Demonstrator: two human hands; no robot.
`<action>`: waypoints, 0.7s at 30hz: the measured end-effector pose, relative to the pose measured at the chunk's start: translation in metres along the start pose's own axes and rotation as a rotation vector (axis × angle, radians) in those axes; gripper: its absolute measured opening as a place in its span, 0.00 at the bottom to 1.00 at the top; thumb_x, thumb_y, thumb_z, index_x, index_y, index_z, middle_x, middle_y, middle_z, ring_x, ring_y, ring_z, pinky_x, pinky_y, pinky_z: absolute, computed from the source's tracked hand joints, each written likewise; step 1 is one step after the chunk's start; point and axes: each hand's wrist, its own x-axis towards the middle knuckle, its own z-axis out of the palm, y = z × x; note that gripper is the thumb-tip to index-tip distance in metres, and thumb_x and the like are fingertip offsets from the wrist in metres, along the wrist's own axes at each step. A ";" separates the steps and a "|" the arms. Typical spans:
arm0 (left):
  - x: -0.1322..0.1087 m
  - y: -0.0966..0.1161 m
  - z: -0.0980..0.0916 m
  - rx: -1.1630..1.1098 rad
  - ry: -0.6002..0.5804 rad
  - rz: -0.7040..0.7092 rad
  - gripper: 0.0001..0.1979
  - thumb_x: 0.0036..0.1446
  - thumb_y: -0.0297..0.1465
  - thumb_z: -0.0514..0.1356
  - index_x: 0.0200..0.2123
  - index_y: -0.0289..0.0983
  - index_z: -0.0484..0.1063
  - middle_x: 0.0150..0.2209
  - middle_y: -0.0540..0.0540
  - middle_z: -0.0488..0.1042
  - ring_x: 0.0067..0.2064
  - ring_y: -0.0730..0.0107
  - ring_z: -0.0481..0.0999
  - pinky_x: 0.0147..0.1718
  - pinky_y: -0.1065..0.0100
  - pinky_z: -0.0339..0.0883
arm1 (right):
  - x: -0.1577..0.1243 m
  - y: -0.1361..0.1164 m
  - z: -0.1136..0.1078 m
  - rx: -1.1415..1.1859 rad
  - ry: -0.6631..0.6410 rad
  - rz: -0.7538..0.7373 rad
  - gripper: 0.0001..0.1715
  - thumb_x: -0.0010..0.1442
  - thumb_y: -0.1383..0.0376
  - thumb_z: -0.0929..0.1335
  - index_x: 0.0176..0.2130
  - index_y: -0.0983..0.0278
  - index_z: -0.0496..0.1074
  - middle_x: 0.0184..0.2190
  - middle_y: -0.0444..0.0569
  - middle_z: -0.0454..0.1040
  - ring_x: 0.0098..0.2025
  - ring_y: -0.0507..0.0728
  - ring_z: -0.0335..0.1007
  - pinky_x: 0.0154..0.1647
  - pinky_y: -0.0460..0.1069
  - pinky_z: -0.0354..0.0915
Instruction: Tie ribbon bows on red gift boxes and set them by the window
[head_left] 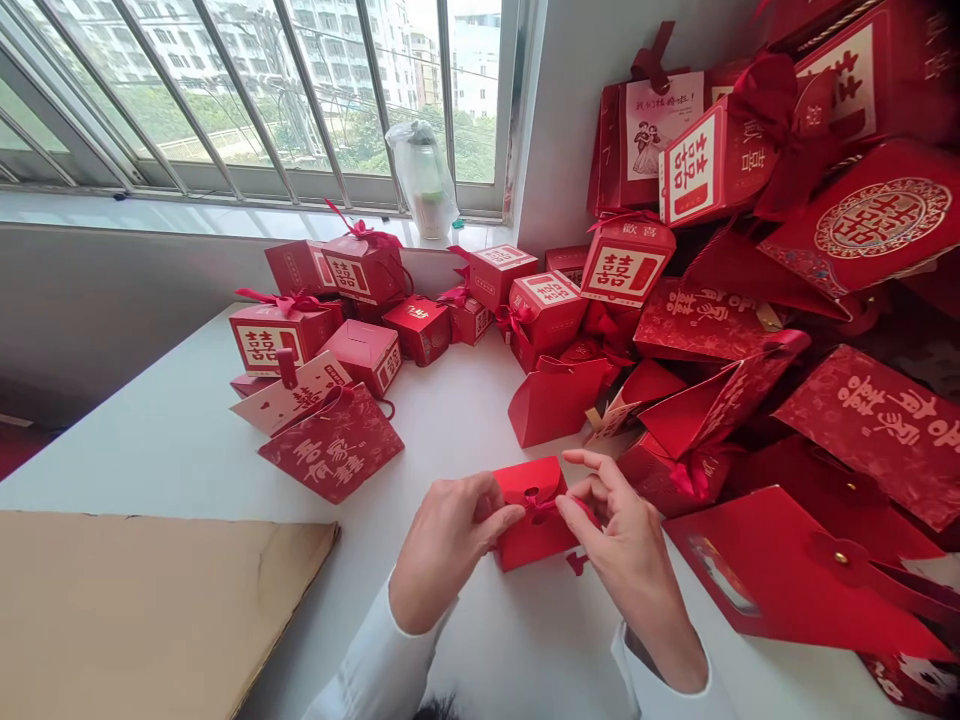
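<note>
In the middle of the white table lies a small red gift box [536,545], with a dark pink ribbon [534,503] knotted on its top. My left hand [450,540] is at the box's left side, thumb and fingers pinched on the ribbon near the knot. On the other side, my right hand [619,540] pinches the ribbon between thumb and index finger, the other fingers lifted and curled. A ribbon end [577,563] hangs out by the box's lower right corner. Just beyond the box stands an open red folded carton [559,400].
A brown cardboard sheet [150,610] covers the table's near left. Red boxes and bags [330,440] stand at the far left. A tall heap of red gift bags [885,220] fills the right side. On the window sill stands a plastic-wrapped cup [427,190].
</note>
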 end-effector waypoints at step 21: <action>-0.009 0.004 -0.021 -0.111 -0.166 0.034 0.17 0.54 0.40 0.59 0.20 0.35 0.68 0.15 0.57 0.53 0.20 0.79 0.50 0.18 0.74 0.41 | -0.013 -0.005 -0.002 -0.105 0.155 -0.125 0.19 0.59 0.64 0.63 0.51 0.59 0.64 0.25 0.38 0.70 0.25 0.50 0.65 0.21 0.42 0.59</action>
